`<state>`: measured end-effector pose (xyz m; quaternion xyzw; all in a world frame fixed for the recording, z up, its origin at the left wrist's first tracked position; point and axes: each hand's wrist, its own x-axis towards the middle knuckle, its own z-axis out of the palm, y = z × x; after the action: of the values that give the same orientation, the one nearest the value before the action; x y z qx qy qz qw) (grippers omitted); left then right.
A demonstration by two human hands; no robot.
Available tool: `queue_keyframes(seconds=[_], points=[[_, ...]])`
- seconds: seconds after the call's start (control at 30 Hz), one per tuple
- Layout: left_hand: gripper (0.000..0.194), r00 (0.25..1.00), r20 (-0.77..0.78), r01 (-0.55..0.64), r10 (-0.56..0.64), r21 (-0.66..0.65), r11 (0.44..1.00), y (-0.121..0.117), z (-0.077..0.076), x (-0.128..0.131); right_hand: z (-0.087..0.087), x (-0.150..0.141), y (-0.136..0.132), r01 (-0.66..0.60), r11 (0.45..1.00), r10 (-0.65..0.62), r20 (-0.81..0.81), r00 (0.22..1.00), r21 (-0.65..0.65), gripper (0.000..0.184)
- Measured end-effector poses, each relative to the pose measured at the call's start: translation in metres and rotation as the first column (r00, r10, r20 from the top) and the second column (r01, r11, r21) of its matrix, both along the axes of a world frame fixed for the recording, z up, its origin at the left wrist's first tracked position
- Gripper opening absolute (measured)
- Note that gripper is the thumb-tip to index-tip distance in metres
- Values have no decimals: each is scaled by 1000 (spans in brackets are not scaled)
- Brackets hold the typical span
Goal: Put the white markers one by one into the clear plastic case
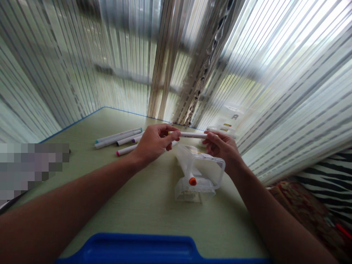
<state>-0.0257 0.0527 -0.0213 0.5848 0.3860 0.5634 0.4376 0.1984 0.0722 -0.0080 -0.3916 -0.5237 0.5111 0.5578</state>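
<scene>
Both hands hold one white marker (192,135) level above the pale green table (143,205). My left hand (154,143) pinches its left end between thumb and fingers. My right hand (221,146) grips its right end with curled fingers. Just below them lies a clear plastic marker case (198,172) on its side, open toward me, with an orange-capped marker (192,181) inside it. Several white markers (121,138) with coloured caps lie on the table to the left of my left hand.
A blue tray edge (143,249) runs along the near side of the table. Sheer striped curtains (275,73) hang behind and to the right. A zebra-patterned fabric (330,183) lies at the right. A second clear case (225,126) sits by the curtain.
</scene>
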Motion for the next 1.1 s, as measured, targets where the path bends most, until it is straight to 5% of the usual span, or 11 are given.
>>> queue_keyframes(seconds=[1.1], points=[[20, 977, 211, 19, 20, -180, 984, 0, 6, 2, 6, 6, 3, -56, 984, 38, -106, 994, -169, 23]])
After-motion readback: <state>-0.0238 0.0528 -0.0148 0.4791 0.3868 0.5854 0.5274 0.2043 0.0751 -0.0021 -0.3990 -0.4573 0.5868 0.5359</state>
